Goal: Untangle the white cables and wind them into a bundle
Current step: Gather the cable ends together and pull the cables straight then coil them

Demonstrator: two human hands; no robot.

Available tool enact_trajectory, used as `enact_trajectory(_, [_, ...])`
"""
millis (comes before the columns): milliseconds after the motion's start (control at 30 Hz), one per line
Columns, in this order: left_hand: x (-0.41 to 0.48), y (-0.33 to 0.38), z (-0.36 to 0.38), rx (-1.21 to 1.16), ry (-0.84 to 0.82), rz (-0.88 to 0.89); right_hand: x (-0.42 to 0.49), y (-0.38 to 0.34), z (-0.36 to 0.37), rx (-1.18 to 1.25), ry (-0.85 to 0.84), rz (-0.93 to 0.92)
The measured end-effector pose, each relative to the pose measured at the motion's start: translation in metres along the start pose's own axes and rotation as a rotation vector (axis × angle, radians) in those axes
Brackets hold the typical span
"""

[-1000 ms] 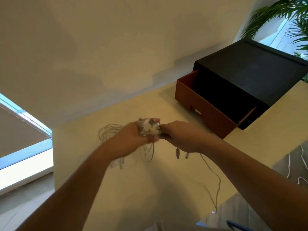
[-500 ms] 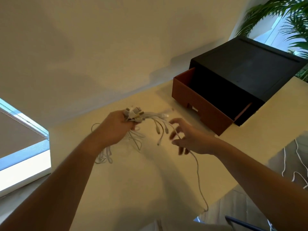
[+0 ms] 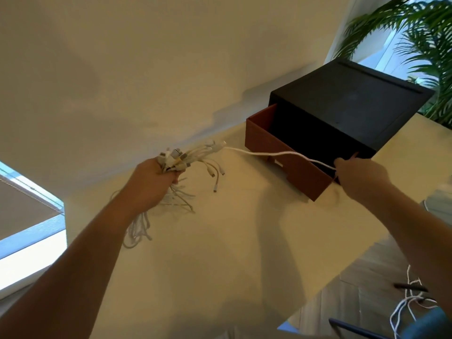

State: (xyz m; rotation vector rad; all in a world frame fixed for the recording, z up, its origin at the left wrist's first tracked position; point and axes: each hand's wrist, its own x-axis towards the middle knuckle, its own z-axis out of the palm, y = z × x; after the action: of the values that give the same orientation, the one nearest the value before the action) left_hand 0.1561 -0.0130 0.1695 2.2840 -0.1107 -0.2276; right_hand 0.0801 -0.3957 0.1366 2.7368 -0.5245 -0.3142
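Head view, left to right. Bright window (image 3: 29, 228) at the left edge. Pale table (image 3: 220, 253) across the middle, set against a plain wall (image 3: 146, 57).

Over the table's left part, left hand (image 3: 149, 184) with fingers curled tight round the cables (image 3: 186, 160): grips the white bunch just below the plugs. Plugs fanned up and to the right of the fist, several short ends drooping toward the table. Loose loops (image 3: 139, 228) hanging under the wrist down to the table top; touching it or not, cannot tell.

From the top of the bunch, a single strand (image 3: 269, 154) stretched rightward in a shallow sag, in the air, across the front of the drawer (image 3: 293, 172). At its right end, right hand (image 3: 359, 177), well apart from the left: fingers curled, pinches the strand at the fist's left side.

Behind that hand, the brown drawer pulled out of a black box (image 3: 354, 113) at the table's far right; inside too dark to tell. Green plant (image 3: 428, 45) beyond the box. Past the table's near right edge, more white cords (image 3: 406, 307) down on the floor.
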Motion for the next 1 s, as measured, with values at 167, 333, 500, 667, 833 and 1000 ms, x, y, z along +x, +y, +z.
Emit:
enact_trajectory(167, [-0.005, -0.002, 0.035, 0.110, -0.169, 0.014, -0.007, -0.016, 0.051, 0.212, -0.174, -0.015])
enact_trajectory(333, [-0.012, -0.014, 0.061, 0.190, -0.287, 0.075, -0.029, -0.027, 0.048, 0.308, 0.025, -0.001])
enact_trajectory(500, [-0.018, -0.022, 0.075, 0.257, -0.357, 0.065, -0.056, -0.063, 0.049, 0.625, 0.198, -0.248])
enact_trajectory(667, [-0.020, -0.024, 0.090, 0.163, -0.371, 0.001, -0.056, -0.126, 0.040, 0.830, 0.083, -0.643])
enact_trajectory(833, [-0.021, -0.029, 0.093, 0.081, -0.387, -0.016, -0.039, -0.152, 0.028, 0.682, 0.092, -0.800])
enact_trajectory(1000, [-0.021, -0.037, 0.096, 0.022, -0.434, -0.011, -0.035, -0.166, 0.023, 0.424, 0.111, -0.808])
